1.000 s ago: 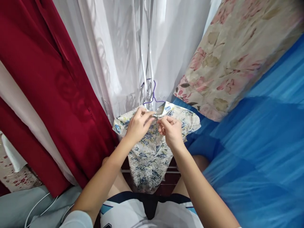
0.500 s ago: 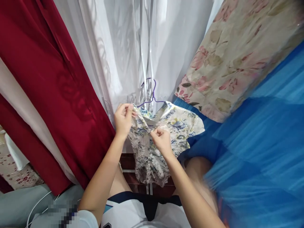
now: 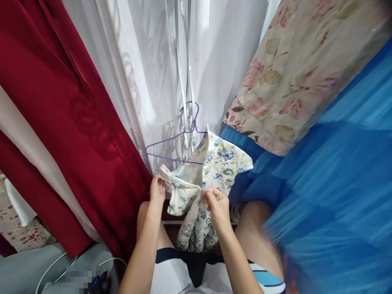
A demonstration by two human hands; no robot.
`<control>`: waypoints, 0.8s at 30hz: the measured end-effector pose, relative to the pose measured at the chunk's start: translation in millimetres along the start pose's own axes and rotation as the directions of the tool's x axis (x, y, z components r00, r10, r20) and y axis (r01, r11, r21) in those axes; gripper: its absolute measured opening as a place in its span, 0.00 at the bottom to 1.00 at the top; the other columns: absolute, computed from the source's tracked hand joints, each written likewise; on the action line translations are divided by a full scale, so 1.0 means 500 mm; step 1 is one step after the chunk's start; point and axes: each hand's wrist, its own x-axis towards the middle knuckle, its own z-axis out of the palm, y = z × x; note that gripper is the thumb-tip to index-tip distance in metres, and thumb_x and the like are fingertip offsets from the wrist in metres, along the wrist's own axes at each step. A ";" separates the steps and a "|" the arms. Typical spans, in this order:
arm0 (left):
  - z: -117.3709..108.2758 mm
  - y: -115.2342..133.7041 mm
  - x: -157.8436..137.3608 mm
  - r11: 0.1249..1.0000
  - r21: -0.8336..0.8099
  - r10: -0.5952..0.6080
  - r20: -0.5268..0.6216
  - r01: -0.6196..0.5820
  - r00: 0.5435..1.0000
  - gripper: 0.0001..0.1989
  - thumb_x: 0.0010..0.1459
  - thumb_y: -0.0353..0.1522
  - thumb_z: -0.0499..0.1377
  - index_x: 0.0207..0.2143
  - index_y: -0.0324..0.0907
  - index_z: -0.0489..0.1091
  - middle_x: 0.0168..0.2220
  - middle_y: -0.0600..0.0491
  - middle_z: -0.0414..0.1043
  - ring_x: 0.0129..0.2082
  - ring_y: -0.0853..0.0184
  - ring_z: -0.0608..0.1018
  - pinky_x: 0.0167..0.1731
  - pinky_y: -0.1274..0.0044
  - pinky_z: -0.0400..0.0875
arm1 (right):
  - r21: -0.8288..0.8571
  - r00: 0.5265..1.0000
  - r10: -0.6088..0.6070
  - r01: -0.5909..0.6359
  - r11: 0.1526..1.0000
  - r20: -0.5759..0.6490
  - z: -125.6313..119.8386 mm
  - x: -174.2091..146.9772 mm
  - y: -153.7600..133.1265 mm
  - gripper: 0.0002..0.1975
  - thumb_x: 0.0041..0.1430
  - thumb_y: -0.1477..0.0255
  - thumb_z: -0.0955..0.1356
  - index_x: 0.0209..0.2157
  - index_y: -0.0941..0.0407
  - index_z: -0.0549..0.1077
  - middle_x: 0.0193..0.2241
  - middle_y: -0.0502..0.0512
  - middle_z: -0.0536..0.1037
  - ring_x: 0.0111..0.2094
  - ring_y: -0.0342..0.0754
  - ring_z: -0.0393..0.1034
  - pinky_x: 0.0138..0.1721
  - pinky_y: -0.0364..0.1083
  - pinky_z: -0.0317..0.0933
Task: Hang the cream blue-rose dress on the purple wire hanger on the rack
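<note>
A cream blouse (image 3: 223, 163) with a blue and yellow floral print hangs by one shoulder on a purple hanger (image 3: 167, 141). The hanger's left arm is bare, and its hook is at the white straps (image 3: 185, 81) coming down from above. My left hand (image 3: 157, 188) is closed on the blouse's left shoulder edge, which droops below the hanger. At the front of the neckline, my right hand (image 3: 217, 204) pinches the fabric. The lower part of the blouse bunches up between my knees.
Red curtains (image 3: 70, 122) hang to the left and white curtains (image 3: 147, 61) behind. Flower-printed cloth (image 3: 275, 90) and blue tulle-like fabric (image 3: 330, 183) fill the right side. A white cable (image 3: 50, 267) lies on grey fabric at lower left.
The blouse's left shoulder has come off the hanger, baring that arm. My left hand has moved down with it. My right hand has shifted slightly down and right, still pinching the neckline.
</note>
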 end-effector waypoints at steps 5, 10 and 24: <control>0.041 -0.062 -0.132 0.998 -0.019 -0.055 0.301 0.063 0.952 0.13 0.55 0.40 0.66 0.35 0.41 0.69 0.40 0.51 0.76 0.35 0.69 0.77 0.38 0.77 0.72 | -0.009 0.866 -0.158 0.175 0.985 -0.474 -0.103 0.025 0.037 0.10 0.58 0.65 0.67 0.38 0.56 0.72 0.30 0.54 0.76 0.31 0.48 0.71 0.34 0.46 0.66; 0.132 -0.031 -0.233 0.970 0.155 0.027 0.697 -0.187 0.717 0.11 0.63 0.40 0.59 0.34 0.41 0.73 0.39 0.50 0.73 0.40 0.66 0.75 0.44 0.76 0.69 | -0.328 0.924 -0.379 0.374 0.867 0.053 -0.098 -0.011 0.014 0.18 0.66 0.58 0.62 0.46 0.56 0.74 0.50 0.61 0.74 0.53 0.56 0.67 0.57 0.55 0.58; 0.188 -0.154 -0.205 0.687 0.329 -0.318 0.938 -0.648 0.140 0.31 0.69 0.49 0.38 0.39 0.40 0.74 0.42 0.46 0.73 0.47 0.60 0.73 0.55 0.67 0.59 | -0.002 0.990 -0.021 0.021 1.000 0.141 -0.177 -0.064 -0.139 0.21 0.58 0.52 0.67 0.30 0.55 0.78 0.23 0.54 0.76 0.29 0.54 0.71 0.33 0.49 0.66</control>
